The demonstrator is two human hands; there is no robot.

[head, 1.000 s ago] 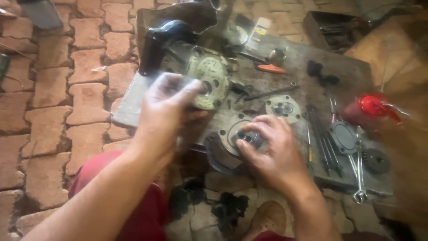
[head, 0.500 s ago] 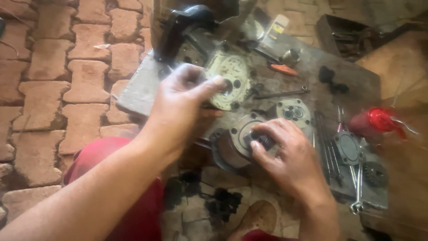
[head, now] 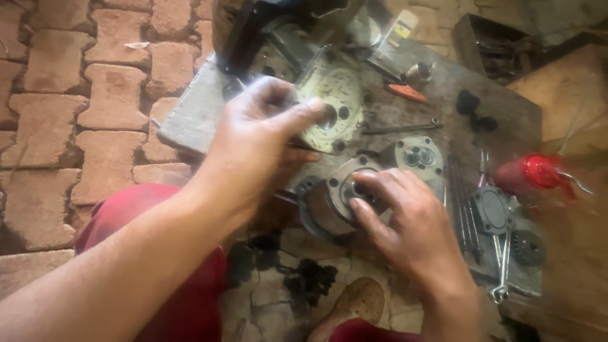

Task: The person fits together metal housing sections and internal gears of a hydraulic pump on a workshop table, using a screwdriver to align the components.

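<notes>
My left hand (head: 263,136) grips a flat, pale metal cover plate (head: 335,104) with several round holes, holding it up over the metal work board (head: 190,117). My right hand (head: 405,218) rests its fingertips on a round metal pump housing (head: 335,199) that lies on the board's near edge, the fingers reaching into its middle bore. A second, smaller round housing part (head: 418,156) with holes lies just right of it, untouched.
A dark machine body (head: 266,31) stands at the board's far end. Long bolts and spanners (head: 500,253), a round cover (head: 491,209), a gear (head: 527,247), a red oil can (head: 532,172) and an orange-handled tool (head: 405,93) lie to the right. Brick paving (head: 95,95) lies left.
My left hand has lifted the cover plate and carried it further over the board. My right hand stays on the round housing.
</notes>
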